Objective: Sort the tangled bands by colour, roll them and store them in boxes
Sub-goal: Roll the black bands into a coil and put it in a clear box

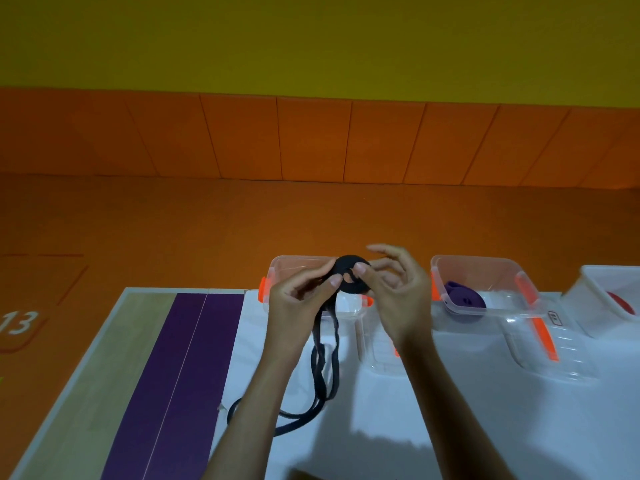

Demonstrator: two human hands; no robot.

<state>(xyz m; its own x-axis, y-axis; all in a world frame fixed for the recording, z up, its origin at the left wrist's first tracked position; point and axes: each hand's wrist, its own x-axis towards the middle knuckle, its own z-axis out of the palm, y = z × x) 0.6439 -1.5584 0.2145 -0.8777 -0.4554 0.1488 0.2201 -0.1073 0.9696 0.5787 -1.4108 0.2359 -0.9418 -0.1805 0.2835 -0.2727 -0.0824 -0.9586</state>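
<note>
A black band (353,276) is partly wound into a flat coil that I hold up above the table. My left hand (300,299) pinches the coil's left side with thumb and fingers. My right hand (398,296) pinches its right side, thumb on the coil's face. The band's loose tail (323,368) hangs down in several strands and trails onto the white cloth (381,420). Right behind the coil stands a clear box with orange clips (294,265). A second clear box (485,271) to the right holds a rolled purple band (464,299).
A white box (595,289) with something red (623,303) inside stands at the far right. Two clear lids (381,351) (550,348) with orange clips lie in front of the boxes. A purple strip (180,375) covers the wooden table's left part. Orange floor lies beyond the table edge.
</note>
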